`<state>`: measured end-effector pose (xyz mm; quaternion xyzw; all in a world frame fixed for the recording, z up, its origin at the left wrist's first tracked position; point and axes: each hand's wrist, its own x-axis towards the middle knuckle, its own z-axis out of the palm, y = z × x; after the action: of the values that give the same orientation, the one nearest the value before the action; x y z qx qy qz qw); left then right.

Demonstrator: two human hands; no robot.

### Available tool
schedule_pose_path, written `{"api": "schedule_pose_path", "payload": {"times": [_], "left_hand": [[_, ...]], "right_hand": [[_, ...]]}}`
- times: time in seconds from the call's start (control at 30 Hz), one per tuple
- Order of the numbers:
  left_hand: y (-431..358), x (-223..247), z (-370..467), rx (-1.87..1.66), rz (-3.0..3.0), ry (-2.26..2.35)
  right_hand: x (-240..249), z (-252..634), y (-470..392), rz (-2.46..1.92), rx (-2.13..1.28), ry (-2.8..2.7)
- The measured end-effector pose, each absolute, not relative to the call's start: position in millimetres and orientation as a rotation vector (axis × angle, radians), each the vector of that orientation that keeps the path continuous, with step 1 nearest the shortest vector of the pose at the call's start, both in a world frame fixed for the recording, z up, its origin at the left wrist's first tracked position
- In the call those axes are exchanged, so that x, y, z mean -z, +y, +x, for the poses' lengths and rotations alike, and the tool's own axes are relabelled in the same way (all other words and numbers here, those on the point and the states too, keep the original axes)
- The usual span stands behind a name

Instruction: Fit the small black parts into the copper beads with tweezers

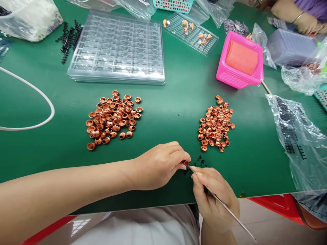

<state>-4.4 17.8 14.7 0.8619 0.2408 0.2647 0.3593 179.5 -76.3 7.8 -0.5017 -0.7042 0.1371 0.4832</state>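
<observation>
Near the table's front edge, my left hand (163, 165) pinches a small copper-coloured shell (185, 163) between thumb and fingertips; most of it is covered. My right hand (216, 195) grips a thin metal pick (226, 207) like a pen, its tip meeting the shell. Tiny black parts (200, 161) lie scattered on the table beside the fingertips. Beyond my left hand spreads a pile of hollow copper-coloured shells (112, 117) with dark holes. Past my right hand is a second pile of similar, smaller-looking shells (216, 126).
Stacked clear plastic trays (117, 51) stand at the back, beside black sprues (68, 37). A tray with orange pieces (191, 32) and a pink basket (240, 80) are further right. A plastic bag (298, 139) lies right; a white cable (48, 102) loops left. Another person's hand (306, 23) shows top right.
</observation>
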Motion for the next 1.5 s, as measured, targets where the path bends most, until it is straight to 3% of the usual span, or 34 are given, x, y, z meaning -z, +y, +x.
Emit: {"api": "schedule_pose_path", "payload": {"times": [1.5], "left_hand": [[13.5, -10.3, -7.6, -0.628, 2.401, 0.575]], "right_hand": [[-11.0, 182.7, -75.8, -1.245, -0.387, -1.82]]}}
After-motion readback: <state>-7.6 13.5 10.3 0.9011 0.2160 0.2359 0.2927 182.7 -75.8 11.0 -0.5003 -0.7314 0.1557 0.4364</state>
